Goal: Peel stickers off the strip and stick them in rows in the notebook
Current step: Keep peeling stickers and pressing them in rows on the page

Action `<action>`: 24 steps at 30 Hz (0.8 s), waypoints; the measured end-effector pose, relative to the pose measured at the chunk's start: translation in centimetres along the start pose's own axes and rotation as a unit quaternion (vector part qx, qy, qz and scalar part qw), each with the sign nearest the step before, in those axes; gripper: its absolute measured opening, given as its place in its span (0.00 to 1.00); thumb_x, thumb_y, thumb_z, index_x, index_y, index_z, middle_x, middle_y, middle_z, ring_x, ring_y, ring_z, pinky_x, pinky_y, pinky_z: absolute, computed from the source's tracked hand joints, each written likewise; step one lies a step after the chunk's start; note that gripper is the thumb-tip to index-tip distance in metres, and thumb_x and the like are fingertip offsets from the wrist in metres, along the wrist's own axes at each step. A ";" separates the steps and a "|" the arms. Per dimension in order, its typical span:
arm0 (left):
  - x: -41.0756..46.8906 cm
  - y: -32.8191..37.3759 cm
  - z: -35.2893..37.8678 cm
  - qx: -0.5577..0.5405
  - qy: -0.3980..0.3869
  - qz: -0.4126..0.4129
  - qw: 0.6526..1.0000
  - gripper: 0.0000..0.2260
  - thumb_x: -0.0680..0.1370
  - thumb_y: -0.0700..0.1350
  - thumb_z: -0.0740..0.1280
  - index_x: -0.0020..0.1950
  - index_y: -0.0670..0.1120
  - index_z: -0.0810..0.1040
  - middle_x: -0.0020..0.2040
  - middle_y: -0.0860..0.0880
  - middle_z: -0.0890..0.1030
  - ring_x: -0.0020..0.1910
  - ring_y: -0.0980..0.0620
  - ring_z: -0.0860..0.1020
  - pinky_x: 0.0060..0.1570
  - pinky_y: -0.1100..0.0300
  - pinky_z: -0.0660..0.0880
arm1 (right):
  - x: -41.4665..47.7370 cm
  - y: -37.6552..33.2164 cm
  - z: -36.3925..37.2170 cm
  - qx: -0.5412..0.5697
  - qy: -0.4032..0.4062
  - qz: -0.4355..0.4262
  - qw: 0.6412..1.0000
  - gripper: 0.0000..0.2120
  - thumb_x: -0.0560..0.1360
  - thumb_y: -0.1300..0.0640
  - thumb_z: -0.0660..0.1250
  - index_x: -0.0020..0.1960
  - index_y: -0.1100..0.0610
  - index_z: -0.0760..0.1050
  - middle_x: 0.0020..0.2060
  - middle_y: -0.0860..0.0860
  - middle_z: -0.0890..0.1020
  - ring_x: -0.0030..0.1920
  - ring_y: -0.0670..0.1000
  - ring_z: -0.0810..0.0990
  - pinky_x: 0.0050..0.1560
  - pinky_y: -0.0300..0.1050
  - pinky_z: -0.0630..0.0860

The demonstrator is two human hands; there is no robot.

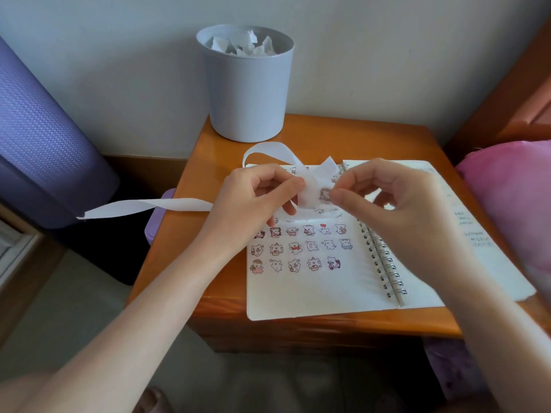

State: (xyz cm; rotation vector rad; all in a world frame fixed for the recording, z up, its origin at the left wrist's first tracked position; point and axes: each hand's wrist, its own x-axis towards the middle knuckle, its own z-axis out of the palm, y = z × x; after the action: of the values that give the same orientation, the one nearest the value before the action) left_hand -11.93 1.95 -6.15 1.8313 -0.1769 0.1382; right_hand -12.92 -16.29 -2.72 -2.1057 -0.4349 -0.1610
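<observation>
A spiral notebook (313,296) lies open on the wooden side table (190,254). Its left page carries several rows of small bear stickers (298,247). A long white backing strip (149,206) loops above the page and trails off to the left past the table edge. My left hand (253,195) pinches the strip above the page. My right hand (387,195) pinches a small sticker (325,193) at the strip with thumb and forefinger. Both hands hover over the upper part of the left page and hide some of it.
A grey bin (247,93) holding several scraps of white paper stands at the table's back left corner. A purple rolled mat (38,129) leans at the left. Pink bedding (512,198) lies at the right. A small purple object (155,222) sits beside the table's left edge.
</observation>
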 end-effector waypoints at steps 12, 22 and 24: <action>0.1 -0.2 0.1 0.029 0.001 0.011 1.000 0.07 0.78 0.43 0.66 0.43 0.45 0.82 0.35 0.54 0.82 0.34 0.60 0.80 0.27 0.67 0.73 | 0.2 0.2 -2.7 -0.104 -0.220 0.216 0.945 0.03 0.68 0.53 0.74 0.40 0.52 0.83 0.34 0.44 0.85 0.43 0.52 0.84 0.57 0.56 0.77; 0.0 -0.2 0.1 0.030 -0.001 0.014 0.999 0.07 0.78 0.43 0.66 0.43 0.45 0.82 0.35 0.54 0.82 0.34 0.59 0.80 0.27 0.68 0.73 | 0.1 0.4 -2.5 -0.127 -0.227 0.186 0.947 0.03 0.68 0.53 0.74 0.37 0.50 0.82 0.31 0.43 0.84 0.38 0.50 0.82 0.47 0.50 0.78; 0.0 -0.2 0.1 0.032 -0.001 0.015 0.999 0.07 0.78 0.43 0.66 0.43 0.45 0.82 0.35 0.54 0.82 0.34 0.59 0.80 0.27 0.68 0.73 | 0.1 0.5 -2.6 -0.125 -0.228 0.183 0.948 0.03 0.68 0.53 0.74 0.36 0.50 0.82 0.31 0.42 0.84 0.34 0.48 0.81 0.41 0.42 0.77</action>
State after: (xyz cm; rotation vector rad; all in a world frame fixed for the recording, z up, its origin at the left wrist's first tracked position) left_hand -11.88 1.87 -6.33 1.8929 -0.2027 0.1645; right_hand -12.50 -18.65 -1.66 -2.4325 -0.2919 0.5221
